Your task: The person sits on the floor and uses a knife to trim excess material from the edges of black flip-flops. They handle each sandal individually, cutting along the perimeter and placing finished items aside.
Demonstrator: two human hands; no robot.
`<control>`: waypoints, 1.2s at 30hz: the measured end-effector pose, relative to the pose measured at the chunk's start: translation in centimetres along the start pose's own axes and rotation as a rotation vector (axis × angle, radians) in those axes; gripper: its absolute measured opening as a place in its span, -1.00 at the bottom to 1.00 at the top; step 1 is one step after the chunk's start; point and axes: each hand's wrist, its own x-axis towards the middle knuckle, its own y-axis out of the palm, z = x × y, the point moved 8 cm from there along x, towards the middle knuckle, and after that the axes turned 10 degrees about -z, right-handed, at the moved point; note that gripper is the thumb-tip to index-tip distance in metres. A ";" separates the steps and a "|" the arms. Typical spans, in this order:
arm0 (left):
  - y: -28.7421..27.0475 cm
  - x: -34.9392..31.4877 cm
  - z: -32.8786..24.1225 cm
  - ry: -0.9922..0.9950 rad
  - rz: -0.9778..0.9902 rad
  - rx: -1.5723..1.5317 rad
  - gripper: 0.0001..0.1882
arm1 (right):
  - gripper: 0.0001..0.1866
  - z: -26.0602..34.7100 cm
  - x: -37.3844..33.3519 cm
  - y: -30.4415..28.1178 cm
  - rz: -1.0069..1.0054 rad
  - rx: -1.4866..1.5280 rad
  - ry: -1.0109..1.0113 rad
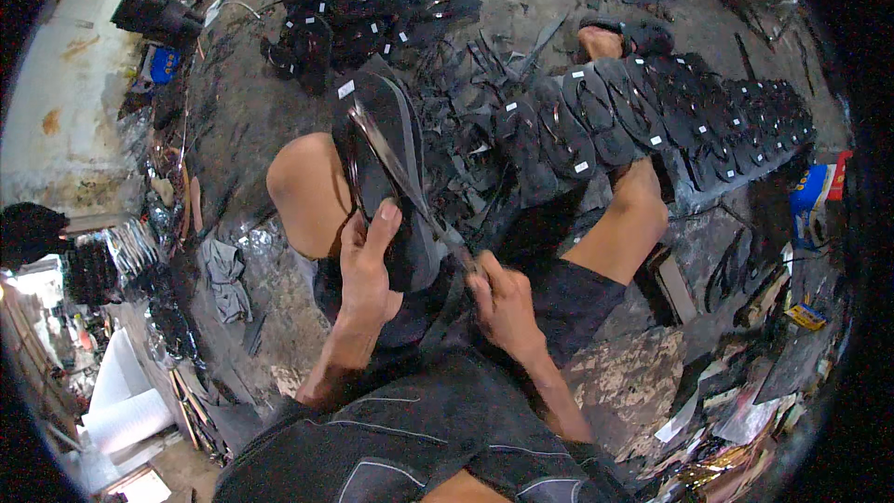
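A black flip-flop [377,116] with a small white label near its toe is tilted up above my lap. My left hand [366,265] is closed around its near end, the thumb resting over the footbed by the strap. Beside the sole's right edge, my right hand [504,303] closes on a knife [453,244], its narrow grey blade against that edge. A strip of black sole material [406,126] runs along the flip-flop's right side, partly parted from it. The knife's handle is mostly hidden in my fingers.
Rows of labelled black flip-flops [643,112] lie at the right, over my leg. A pile of flip-flops [345,14] sits at the far side. Black offcuts [466,130] litter the floor between. Crumpled grey cloth [226,279] lies at the left, with a dark bucket [156,11] beyond.
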 end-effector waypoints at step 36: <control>-0.6 -1.6 -5.2 -0.133 0.477 0.389 -0.66 | -0.81 0.5 -11.0 -5.8 0.299 -0.019 0.298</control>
